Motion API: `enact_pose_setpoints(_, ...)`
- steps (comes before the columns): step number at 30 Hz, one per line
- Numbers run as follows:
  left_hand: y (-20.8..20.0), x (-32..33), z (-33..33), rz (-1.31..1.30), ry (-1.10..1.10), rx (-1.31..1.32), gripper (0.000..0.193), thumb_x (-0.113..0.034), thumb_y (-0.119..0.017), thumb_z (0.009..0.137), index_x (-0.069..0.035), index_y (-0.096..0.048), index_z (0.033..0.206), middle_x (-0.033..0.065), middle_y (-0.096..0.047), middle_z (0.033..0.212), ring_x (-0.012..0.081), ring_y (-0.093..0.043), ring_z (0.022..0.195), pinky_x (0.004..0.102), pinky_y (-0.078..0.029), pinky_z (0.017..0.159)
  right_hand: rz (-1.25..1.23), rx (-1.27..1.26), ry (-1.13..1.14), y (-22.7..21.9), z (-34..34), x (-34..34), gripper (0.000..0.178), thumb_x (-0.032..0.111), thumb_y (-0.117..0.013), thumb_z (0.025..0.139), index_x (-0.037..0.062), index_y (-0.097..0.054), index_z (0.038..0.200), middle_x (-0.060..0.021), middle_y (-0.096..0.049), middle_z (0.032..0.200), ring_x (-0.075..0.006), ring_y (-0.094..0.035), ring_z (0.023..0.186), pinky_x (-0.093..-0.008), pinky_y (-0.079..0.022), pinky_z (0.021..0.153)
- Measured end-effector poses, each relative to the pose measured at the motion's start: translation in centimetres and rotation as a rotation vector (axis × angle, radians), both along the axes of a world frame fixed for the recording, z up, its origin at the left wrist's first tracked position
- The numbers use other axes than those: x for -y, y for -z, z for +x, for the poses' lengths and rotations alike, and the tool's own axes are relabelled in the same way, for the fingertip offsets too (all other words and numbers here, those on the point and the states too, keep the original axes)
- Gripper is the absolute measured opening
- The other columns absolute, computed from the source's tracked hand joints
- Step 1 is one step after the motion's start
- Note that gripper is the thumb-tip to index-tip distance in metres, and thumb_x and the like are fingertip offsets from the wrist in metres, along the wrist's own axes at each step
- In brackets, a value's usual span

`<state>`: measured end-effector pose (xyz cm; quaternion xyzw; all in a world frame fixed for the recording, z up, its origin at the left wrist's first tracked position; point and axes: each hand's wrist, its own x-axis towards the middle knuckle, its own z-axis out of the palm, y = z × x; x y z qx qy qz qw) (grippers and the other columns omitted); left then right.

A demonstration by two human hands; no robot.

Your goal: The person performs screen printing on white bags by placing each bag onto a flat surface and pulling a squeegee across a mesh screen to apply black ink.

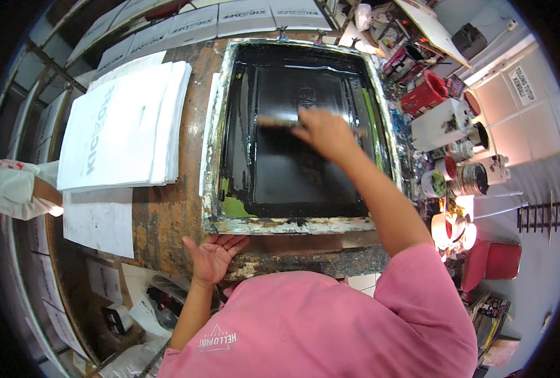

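Note:
A screen-printing frame (292, 225) with a paint-crusted rim lies on the worn wooden table. Its mesh is covered with wet black ink (292, 183), with green patches along the sides. Over the mesh, my right hand (328, 133) is closed on a squeegee (276, 121), which runs crosswise and is slightly blurred. Part of the squeegee is hidden behind the hand. My left hand (213, 259) is at the frame's near left edge, palm up, thumb apart and fingers stretched out. The fingertips reach the rim; whether they bear on it, I cannot tell.
Left of the frame sits a stack of printed white sheets (125, 126) on the table (166, 217). Ink tubs and a red bucket (425, 93) crowd the right side. Shelves of sheets (242, 17) stand behind. A person in a light shirt (17, 186) is at far left.

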<state>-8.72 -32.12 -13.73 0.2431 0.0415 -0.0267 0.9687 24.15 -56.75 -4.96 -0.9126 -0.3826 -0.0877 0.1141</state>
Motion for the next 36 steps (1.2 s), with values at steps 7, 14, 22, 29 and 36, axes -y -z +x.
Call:
enact_pose_setpoints(7,-3.7,0.5,0.7,-0.048,0.039,0.060,0.099,-0.091,-0.030,0.085,-0.011,-0.069,0.128,0.0191,-0.063,0.138,0.0402,-0.056,0.131,0.0602,-0.031,0.119,0.014,-0.149,0.030,-8.9,-17.0,3.5,0.036,0.040,-0.069,0.090,0.0066,-0.059,0.100,-0.0138,-0.062,0.090,-0.0329,-0.064,0.092,-0.0471,-0.054,0.076)
enact_pose_setpoints(14,-14.6,0.9,7.7,0.087,-0.082,0.339,0.097,-0.087,-0.032,0.088,-0.013,-0.054,0.146,0.0197,-0.049,0.153,0.0391,-0.042,0.144,0.0611,-0.028,0.120,0.186,0.478,0.158,-18.9,-13.5,1.9,0.031,0.034,-0.066,0.086,0.0061,-0.063,0.099,-0.0111,-0.060,0.087,-0.0312,-0.062,0.090,-0.0496,-0.040,0.092)
enact_pose_setpoints(22,-5.4,4.0,9.9,2.633,-0.269,-0.090,0.104,-0.082,-0.043,0.089,-0.002,-0.040,0.155,0.0219,-0.031,0.163,0.0377,-0.013,0.156,0.0763,0.008,0.114,0.143,0.482,0.142,-26.6,-9.2,0.3,0.038,0.037,-0.058,0.093,0.0026,-0.069,0.102,-0.0146,-0.070,0.090,-0.0289,-0.066,0.084,-0.0423,-0.046,0.080)
enact_pose_setpoints(29,-11.3,3.1,15.8,2.082,-0.593,0.137,0.056,-0.032,-0.072,0.093,0.006,-0.062,0.133,0.0207,-0.064,0.137,0.0341,-0.053,0.138,0.0564,-0.007,0.126,0.217,0.111,0.337,-32.5,-7.4,-1.9,0.048,0.039,-0.049,0.090,-0.0014,-0.063,0.067,-0.0134,-0.059,0.060,-0.0231,-0.059,0.059,-0.0402,-0.048,0.058)
enact_pose_setpoints(36,-12.9,-3.9,12.7,1.628,-0.782,-0.171,0.039,-0.007,-0.065,0.096,-0.002,-0.065,0.134,0.0160,-0.066,0.136,0.0230,-0.056,0.135,0.0483,-0.018,0.126,0.296,0.162,0.322,-32.2,-6.0,-1.5,0.041,0.040,-0.049,0.093,0.0008,-0.062,0.088,-0.0182,-0.060,0.083,-0.0262,-0.060,0.078,-0.0400,-0.046,0.074)
